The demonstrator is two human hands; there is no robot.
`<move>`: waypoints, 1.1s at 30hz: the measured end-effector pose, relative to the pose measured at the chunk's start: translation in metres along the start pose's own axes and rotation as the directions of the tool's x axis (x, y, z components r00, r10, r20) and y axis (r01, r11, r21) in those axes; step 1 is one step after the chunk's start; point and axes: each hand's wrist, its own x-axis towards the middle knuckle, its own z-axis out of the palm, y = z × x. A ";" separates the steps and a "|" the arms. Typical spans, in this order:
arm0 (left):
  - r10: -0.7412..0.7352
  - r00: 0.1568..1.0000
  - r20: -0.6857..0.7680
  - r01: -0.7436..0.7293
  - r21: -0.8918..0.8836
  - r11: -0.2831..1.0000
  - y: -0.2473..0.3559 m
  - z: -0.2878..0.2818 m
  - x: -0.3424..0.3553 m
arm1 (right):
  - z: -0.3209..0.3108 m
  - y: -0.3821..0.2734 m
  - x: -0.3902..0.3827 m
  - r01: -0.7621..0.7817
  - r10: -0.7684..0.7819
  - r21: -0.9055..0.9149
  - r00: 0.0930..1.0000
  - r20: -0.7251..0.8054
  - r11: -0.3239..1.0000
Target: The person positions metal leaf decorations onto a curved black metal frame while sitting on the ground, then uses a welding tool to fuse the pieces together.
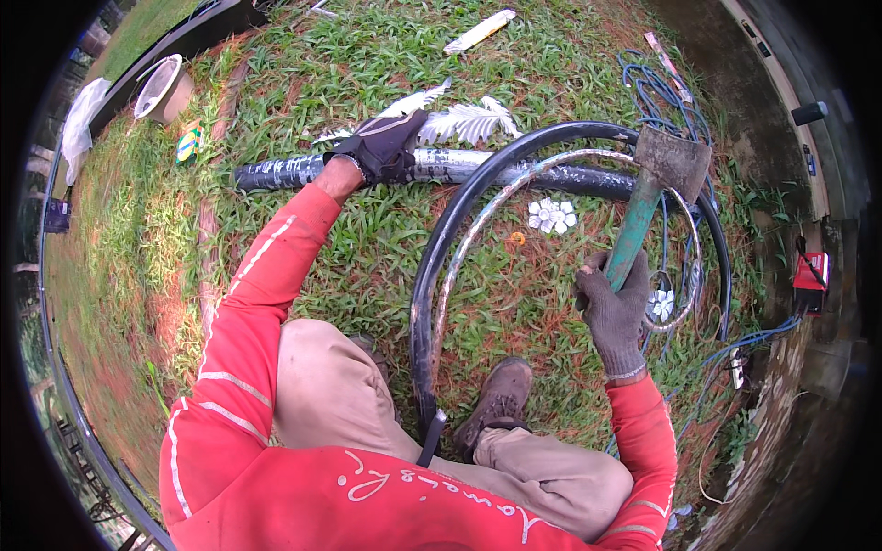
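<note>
My right hand (614, 317), in a grey knitted glove, grips the green handle of a hatchet (673, 161). Its worn, rusty head points up and away, over the curved black tubing. My left hand (386, 147), in a dark glove, is closed at a straight black pipe (285, 173) with patches of flaking white. White feather-shaped leaf pieces (470, 121) lie just beyond that pipe, and one shows on both sides of my left hand. What its fingers hold is hidden. A large black bent pipe (427, 266) arches from between my feet, with a thinner whitish curved rod (459, 243) inside it.
White flower ornaments (551, 216) lie on the grass inside the arch. Blue hose or cable (657, 101) runs along the right, near a wall and a red-and-black box (810, 283). A pale bucket (165, 89) and a colourful packet (189, 144) are far left.
</note>
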 end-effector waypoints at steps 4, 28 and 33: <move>-0.093 0.990 0.108 0.093 0.002 0.996 -0.037 0.034 -0.022 | 0.009 -0.011 -0.001 -0.164 0.167 -0.037 0.983 0.080 0.986; -0.353 0.861 0.365 0.375 0.011 0.927 -0.048 0.054 -0.019 | 0.125 0.023 0.071 0.276 -0.120 -0.427 0.927 0.355 0.861; -0.309 0.892 0.329 0.309 0.053 0.949 -0.057 0.066 -0.017 | 0.151 0.081 0.082 0.328 -0.064 -0.676 0.921 0.384 0.660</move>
